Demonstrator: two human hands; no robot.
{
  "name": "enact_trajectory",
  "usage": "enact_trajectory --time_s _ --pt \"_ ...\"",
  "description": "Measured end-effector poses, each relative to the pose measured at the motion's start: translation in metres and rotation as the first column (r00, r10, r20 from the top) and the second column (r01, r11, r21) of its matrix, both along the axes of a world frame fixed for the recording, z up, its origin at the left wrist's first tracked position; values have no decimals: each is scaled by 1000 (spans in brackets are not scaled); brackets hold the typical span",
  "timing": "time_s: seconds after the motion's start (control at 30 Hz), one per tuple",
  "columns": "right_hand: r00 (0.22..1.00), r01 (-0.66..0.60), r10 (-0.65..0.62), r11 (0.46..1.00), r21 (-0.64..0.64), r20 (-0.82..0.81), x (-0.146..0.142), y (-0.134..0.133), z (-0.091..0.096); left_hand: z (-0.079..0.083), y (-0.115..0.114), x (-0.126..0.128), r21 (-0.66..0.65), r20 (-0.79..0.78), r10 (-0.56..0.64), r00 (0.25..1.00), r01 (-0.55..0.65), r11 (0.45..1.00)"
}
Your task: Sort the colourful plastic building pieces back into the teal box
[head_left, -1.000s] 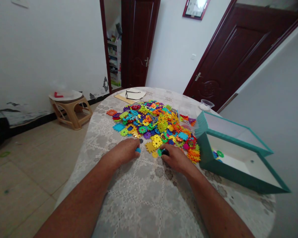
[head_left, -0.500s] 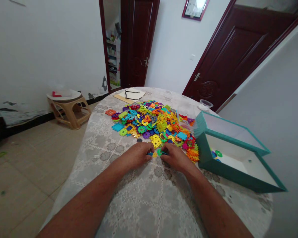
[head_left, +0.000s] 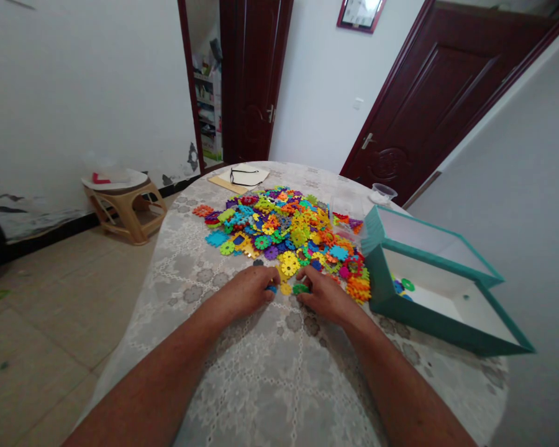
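Note:
A heap of colourful plastic snowflake-shaped building pieces (head_left: 279, 226) lies on the table. At its near edge my left hand (head_left: 254, 288) is closed, with a blue notched piece (head_left: 272, 288) between thumb and fingers. Opposite it, my right hand (head_left: 323, 290) pinches a green notched piece (head_left: 300, 288). In the gap between the hands lies a small yellow piece (head_left: 286, 289), apart from both. Just beyond it rests a larger yellow flower-shaped disc (head_left: 289, 264). My fingertips partly cover the blue and green pieces.
An open teal box (head_left: 447, 326), with a few pieces inside, stands at the right. Behind the heap are clear plastic containers (head_left: 384, 191). Black glasses (head_left: 245, 177) rest on paper at the far edge. A tan stool (head_left: 130, 214) stands on the floor to the left.
My hands have moved slightly apart; the blue piece has shifted left with my left hand. The small yellow piece between them now shows more fully. The whole view has shifted a little.

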State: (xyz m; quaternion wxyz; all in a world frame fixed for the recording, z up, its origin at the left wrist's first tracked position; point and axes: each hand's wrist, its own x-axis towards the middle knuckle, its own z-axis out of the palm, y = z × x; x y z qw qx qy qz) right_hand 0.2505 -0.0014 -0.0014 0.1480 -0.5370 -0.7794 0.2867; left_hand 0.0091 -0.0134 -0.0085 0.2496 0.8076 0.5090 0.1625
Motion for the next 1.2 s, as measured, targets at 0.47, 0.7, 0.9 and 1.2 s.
enact_trajectory --time_s 0.47,0.7,0.9,1.2 --pt "931 44 -48 999 -17 -362 -24 -11 -13 6 3 11 -134 351 66 934 -19 991" --pt "930 40 21 987 157 -367 -3 -8 19 13 2 11 -192 375 54 926 20 981" --pt "923 381 -335 732 564 -188 85 -3 68 5 5 8 211 153 56 987 -88 973" --pt "666 425 -732 530 733 143 173 11 37 -6 7 14 284 -58 50 997 -31 958"
